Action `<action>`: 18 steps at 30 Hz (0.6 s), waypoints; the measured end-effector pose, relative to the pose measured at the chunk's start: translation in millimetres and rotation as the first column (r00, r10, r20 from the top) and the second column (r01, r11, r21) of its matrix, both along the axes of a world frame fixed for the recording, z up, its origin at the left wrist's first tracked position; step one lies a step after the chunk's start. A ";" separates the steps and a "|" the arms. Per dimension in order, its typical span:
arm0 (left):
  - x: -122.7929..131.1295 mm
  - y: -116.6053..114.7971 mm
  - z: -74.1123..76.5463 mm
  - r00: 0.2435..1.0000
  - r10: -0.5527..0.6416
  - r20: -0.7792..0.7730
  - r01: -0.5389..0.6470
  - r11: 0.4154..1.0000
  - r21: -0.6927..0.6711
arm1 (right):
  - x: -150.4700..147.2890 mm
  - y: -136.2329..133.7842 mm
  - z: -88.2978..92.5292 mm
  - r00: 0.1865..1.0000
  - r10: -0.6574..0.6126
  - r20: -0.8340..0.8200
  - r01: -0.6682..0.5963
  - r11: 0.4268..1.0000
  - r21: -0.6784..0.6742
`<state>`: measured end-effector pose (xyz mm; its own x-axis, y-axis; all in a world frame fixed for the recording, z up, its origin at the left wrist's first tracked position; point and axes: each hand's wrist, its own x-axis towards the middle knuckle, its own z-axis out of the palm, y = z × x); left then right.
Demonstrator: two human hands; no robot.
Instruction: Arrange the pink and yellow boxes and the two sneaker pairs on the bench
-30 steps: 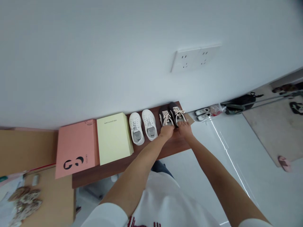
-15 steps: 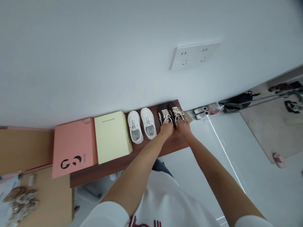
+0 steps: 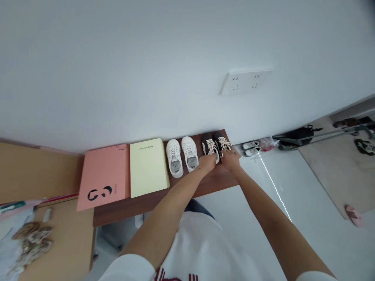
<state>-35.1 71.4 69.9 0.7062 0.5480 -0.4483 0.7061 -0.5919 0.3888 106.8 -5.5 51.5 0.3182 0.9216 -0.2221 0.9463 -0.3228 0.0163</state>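
Two dark sneakers with cream laces stand side by side at the right end of a brown wooden tabletop (image 3: 211,181). My left hand (image 3: 207,163) is closed at the heel of the left dark sneaker (image 3: 209,142). Around the heel of the right dark sneaker (image 3: 222,140), my right hand (image 3: 230,159) is closed too. Both heels are partly hidden by my fingers. Just left of them is a pair of white sneakers, a left one (image 3: 174,151) and a right one (image 3: 189,148), toes toward the wall.
Left of the shoes lie a pale yellow box (image 3: 149,168) and a pink box (image 3: 104,171). An open cardboard box (image 3: 64,234) sits at the far left. A socket plate (image 3: 246,82) is on the wall (image 3: 146,70). White shoes (image 3: 251,148) rest on the floor at right.
The camera view has shifted, so the table and boxes appear farther right. Both hands stay at the heels of the dark sneakers, which look nearly unmoved on the table.
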 end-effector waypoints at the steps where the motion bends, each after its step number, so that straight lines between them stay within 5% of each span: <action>1: -4.4 0.4 3.2 1.000 0.007 0.010 -0.007 1.000 0.005 | -5.7 1.6 4.1 1.000 0.009 0.003 -0.009 1.000 0.008; 6: -41.1 -3.5 24.3 0.994 0.060 0.091 -0.062 0.998 0.017 | -43.3 8.3 23.8 0.998 0.052 -0.025 -0.050 0.996 0.078; 9: -90.9 -16.8 35.5 0.976 0.104 0.189 -0.095 0.994 -0.052 | -80.2 2.6 28.4 0.988 0.081 -0.129 -0.059 0.985 0.161; 14: -242.3 -61.3 30.3 0.915 0.360 0.179 -0.307 0.913 -0.269 | -169.8 -43.0 10.6 0.883 0.049 -0.467 0.010 0.992 0.124; 18: -399.0 -113.9 5.0 0.819 0.564 -0.108 -0.573 0.789 -0.222 | -229.5 -84.7 -9.1 0.764 0.076 -0.641 -0.228 0.961 -0.157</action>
<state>-434.1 -42.4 74.9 0.2824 0.7212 -0.6325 0.9016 0.0257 0.4318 -122.8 -90.2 42.5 -0.1011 0.8508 -0.5157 0.8062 -0.2337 -0.5435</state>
